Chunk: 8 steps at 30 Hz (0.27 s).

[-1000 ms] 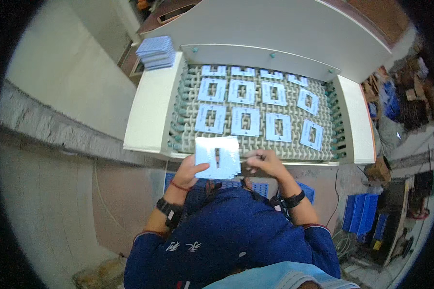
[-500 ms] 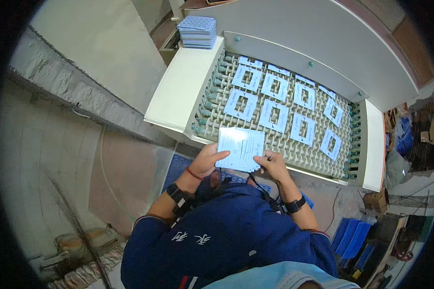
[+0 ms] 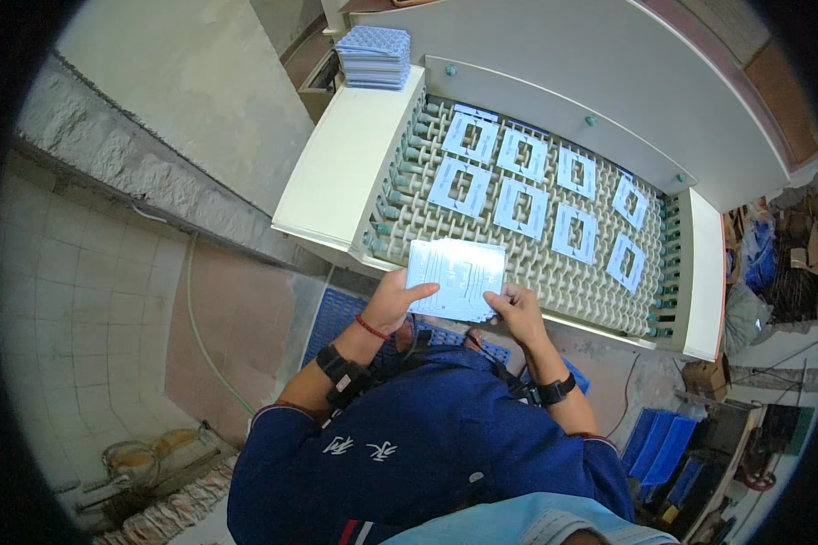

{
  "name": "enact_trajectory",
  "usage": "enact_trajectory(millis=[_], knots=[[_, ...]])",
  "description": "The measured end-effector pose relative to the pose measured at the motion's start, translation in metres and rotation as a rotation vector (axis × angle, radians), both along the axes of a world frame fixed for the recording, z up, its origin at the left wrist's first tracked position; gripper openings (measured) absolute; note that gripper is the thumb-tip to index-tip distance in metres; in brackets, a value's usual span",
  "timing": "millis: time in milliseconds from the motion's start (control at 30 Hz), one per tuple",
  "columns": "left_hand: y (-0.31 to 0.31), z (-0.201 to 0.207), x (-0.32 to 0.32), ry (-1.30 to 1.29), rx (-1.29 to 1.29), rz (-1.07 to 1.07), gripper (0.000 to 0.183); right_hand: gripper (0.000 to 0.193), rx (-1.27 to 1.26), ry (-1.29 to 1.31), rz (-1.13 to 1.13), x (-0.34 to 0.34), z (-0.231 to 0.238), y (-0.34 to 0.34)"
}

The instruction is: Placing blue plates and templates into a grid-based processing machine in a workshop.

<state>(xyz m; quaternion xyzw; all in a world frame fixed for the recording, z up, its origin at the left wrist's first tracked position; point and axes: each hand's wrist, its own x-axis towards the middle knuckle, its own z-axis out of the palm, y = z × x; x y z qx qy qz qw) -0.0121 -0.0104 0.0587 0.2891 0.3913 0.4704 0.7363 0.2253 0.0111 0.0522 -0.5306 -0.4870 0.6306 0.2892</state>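
Note:
A stack of pale blue printed sheets (image 3: 454, 277) is held between my hands, in front of the near edge of a roller conveyor (image 3: 509, 250). My left hand (image 3: 398, 300) grips its left side with the thumb on top. On the right edge, near the lower corner, my right hand (image 3: 515, 311) pinches the stack between thumb and fingers. Beyond my hands, flat frame-shaped panels (image 3: 520, 209) with rectangular cut-outs lie in two rows on the rollers. Fingers under the stack are hidden.
A tall pile of blue sheets (image 3: 374, 59) stands on the white ledge (image 3: 336, 173) at the conveyor's far left. A grey cover (image 3: 554, 54) closes off the far side. Blue bins (image 3: 659, 445) are at lower right, and a hose (image 3: 200, 336) runs along the left floor.
The panels on the rollers have moved away from me, and the farthest ones have slipped mostly under the cover. The top sheet in my hands shows different markings. Both hands keep their hold.

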Motion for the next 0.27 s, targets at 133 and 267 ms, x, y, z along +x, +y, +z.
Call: enact_trajectory(millis=[133,267], knots=[[-0.003,-0.001,-0.010,-0.003,-0.068,0.009,0.033,0.018,-0.059,0.055,-0.131,0.013,0.002,0.000],[-0.014,-0.004,-0.031,0.043,-0.072,0.054,0.034,0.018,-0.035,0.040,-0.265,0.040,0.001,0.004]])
